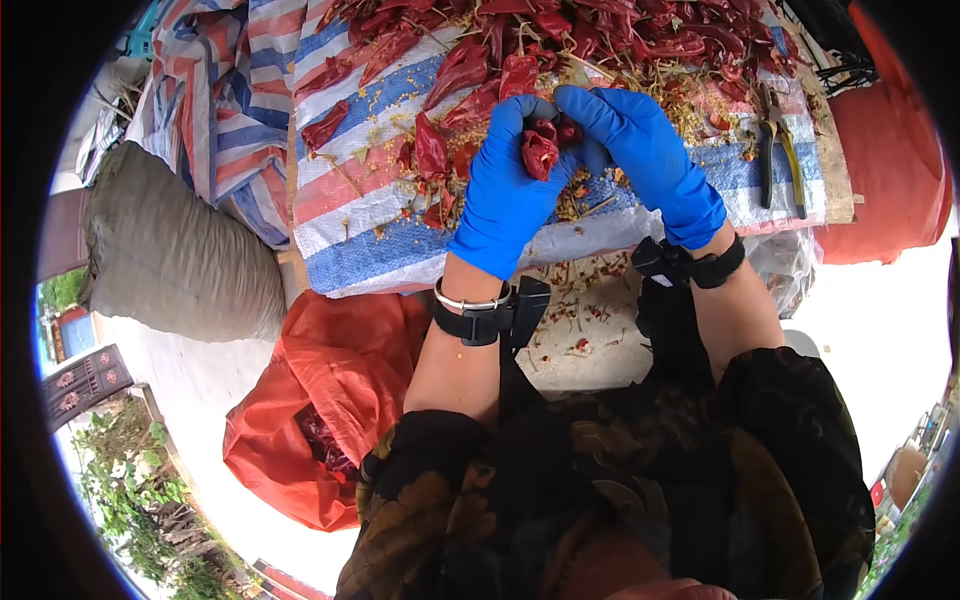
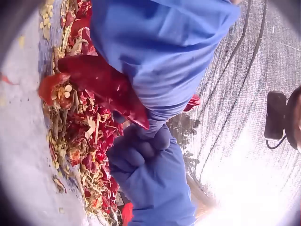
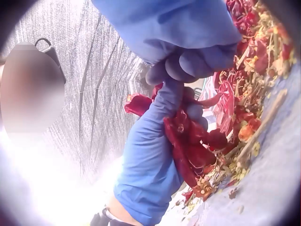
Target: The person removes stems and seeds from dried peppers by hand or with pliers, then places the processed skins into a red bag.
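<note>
Peppers [image 1: 540, 156]: clamped in left hand [image 1: 508, 190], 9 o'clock of right hand [image 1: 645, 145], head view
Right fingers [image 3: 194, 63]: curled, can't tell hold

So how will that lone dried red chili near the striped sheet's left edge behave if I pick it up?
The lone dried red chili should be light, since it looks shrivelled. It may split and spill, as loose seeds lie scattered nearby. Pushed, it would probably slide more than roll, given its uneven shape.
</note>
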`<state>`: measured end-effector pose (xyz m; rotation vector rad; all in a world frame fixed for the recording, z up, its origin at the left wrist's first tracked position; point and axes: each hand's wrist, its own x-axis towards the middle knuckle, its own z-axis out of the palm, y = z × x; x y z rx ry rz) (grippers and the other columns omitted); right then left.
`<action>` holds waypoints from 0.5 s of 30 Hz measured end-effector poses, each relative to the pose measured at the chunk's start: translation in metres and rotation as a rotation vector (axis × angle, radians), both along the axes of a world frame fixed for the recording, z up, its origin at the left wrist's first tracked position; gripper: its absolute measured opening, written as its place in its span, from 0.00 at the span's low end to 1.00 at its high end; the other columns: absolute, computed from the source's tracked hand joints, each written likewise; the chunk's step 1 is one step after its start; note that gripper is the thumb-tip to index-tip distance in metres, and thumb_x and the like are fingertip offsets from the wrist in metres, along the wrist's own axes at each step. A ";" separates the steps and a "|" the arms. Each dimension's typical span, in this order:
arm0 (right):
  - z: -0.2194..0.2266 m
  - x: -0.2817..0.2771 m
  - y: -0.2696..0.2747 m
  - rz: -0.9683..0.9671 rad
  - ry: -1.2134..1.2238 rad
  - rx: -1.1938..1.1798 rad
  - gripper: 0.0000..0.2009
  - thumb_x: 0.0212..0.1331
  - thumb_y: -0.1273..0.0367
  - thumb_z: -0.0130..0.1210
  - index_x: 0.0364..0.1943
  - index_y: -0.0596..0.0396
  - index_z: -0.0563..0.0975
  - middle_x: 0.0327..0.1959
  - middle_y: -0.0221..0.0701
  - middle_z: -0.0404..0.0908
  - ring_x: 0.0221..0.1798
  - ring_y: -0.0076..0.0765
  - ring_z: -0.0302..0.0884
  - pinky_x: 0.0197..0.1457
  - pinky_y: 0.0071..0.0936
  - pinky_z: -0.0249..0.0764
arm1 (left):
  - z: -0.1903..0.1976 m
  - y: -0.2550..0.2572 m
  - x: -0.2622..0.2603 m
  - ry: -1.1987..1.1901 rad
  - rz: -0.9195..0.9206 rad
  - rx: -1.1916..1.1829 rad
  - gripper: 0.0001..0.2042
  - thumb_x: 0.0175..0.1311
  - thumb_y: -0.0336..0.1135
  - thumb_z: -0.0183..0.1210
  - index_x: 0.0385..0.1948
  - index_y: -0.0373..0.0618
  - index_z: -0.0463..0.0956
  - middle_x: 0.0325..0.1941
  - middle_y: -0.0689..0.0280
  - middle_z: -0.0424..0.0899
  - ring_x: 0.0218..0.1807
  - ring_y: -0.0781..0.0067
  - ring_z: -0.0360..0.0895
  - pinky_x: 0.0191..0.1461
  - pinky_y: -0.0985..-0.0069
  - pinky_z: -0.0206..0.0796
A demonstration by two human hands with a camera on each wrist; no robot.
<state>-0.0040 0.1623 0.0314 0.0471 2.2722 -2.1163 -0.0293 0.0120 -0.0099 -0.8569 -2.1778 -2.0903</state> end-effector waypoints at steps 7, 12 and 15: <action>-0.014 0.005 -0.013 -0.136 0.002 -0.501 0.20 0.58 0.54 0.51 0.14 0.50 0.71 0.11 0.22 0.64 0.17 0.18 0.57 0.22 0.18 0.55 | 0.015 0.006 0.011 -0.195 0.077 0.139 0.20 0.48 0.27 0.64 0.44 0.44 0.68 0.40 0.67 0.74 0.40 0.77 0.71 0.45 0.80 0.66; -0.008 0.009 -0.027 -0.173 -0.130 -0.937 0.20 0.59 0.56 0.49 0.12 0.48 0.70 0.12 0.20 0.62 0.18 0.20 0.56 0.24 0.17 0.53 | 0.017 0.009 0.017 -0.270 0.109 0.228 0.13 0.52 0.28 0.62 0.39 0.43 0.73 0.33 0.70 0.77 0.31 0.84 0.71 0.34 0.84 0.66; -0.018 0.000 -0.014 0.014 -0.116 -1.184 0.19 0.60 0.57 0.48 0.13 0.48 0.70 0.12 0.20 0.62 0.18 0.21 0.55 0.24 0.17 0.53 | 0.015 0.008 0.016 -0.236 0.210 0.300 0.12 0.53 0.27 0.61 0.39 0.42 0.72 0.31 0.71 0.76 0.31 0.84 0.71 0.34 0.84 0.66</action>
